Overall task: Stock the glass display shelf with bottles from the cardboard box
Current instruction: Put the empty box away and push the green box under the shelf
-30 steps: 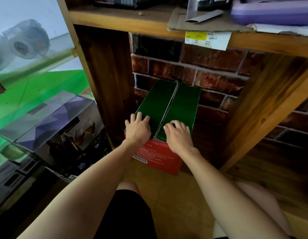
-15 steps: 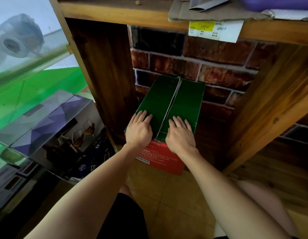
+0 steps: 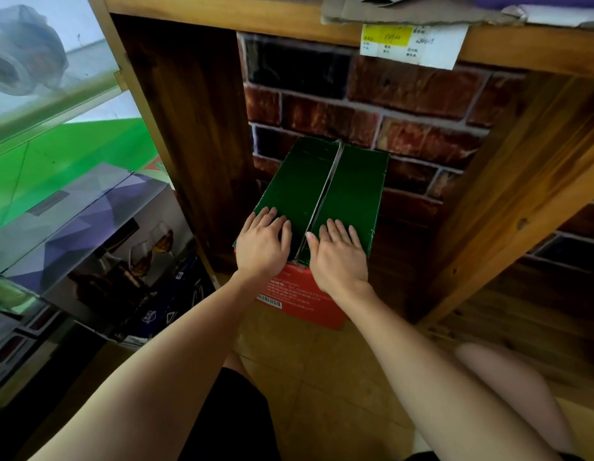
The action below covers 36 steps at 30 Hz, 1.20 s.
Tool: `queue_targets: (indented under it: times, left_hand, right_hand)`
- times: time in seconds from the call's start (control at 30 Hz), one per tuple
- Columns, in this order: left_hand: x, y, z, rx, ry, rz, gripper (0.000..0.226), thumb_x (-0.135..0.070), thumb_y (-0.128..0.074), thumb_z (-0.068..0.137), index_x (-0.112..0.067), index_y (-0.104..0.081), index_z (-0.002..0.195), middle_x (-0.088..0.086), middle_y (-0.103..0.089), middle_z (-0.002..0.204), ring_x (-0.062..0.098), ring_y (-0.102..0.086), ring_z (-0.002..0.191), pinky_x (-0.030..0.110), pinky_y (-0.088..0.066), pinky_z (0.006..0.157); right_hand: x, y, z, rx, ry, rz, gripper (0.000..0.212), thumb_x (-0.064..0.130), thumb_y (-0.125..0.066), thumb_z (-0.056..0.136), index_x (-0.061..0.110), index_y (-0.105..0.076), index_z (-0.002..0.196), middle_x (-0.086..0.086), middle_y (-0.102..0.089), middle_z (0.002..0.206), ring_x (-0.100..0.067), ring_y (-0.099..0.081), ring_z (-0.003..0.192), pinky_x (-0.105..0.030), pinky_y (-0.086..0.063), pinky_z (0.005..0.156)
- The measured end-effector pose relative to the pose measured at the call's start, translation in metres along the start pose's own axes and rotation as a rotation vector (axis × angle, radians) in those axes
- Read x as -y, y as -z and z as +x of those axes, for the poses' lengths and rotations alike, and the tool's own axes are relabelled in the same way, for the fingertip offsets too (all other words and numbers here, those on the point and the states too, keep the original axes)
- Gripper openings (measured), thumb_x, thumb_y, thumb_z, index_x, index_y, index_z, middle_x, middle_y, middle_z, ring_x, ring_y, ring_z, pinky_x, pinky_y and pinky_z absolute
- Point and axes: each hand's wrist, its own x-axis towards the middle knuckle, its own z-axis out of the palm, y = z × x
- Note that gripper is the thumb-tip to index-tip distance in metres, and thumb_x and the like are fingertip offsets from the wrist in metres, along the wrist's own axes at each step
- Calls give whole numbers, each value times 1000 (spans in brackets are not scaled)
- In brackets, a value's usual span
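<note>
A cardboard box (image 3: 325, 184) with green top flaps and a red front stands on the tiled floor in a wooden alcove, its flaps closed along a centre seam. My left hand (image 3: 262, 247) lies flat on the near end of the left flap, fingers straight. My right hand (image 3: 337, 252) lies flat on the right flap, its thumb at the seam. No bottles show; the box's contents are hidden. A glass shelf (image 3: 52, 94) with a green edge runs along the upper left.
A brick-pattern wall (image 3: 388, 104) backs the alcove, with dark wooden uprights (image 3: 192, 128) on both sides. A wooden shelf above carries a paper price label (image 3: 413, 44). A wine-glass gift carton (image 3: 99, 234) sits at the left. My knees are near the floor.
Both hands slid a little farther forward on the flaps, and their fingers straightened. The view dropped and came closer to the box.
</note>
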Motion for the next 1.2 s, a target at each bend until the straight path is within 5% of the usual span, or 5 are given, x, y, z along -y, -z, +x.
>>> queue_targets:
  times: [0.63,1.2]
  left_hand:
    - [0,2,-3,-68,75,-82,45,-36,-40,95,-16,-74,117,3,-65,132,13,-53,132,29,-29,118]
    - [1,4,-2,-29,15,-12,41,-34,-44,94,-16,-71,120,5,-64,133,21,-52,132,37,-34,117]
  right_hand:
    - [6,2,5,-68,15,-51,64,45,-17,108,8,-64,131,-13,-55,145,-29,-42,142,-48,-28,120]
    - [7,3,6,-31,-7,0,50,35,-35,102,9,-55,140,-14,-48,151,-29,-37,145,-49,-23,122]
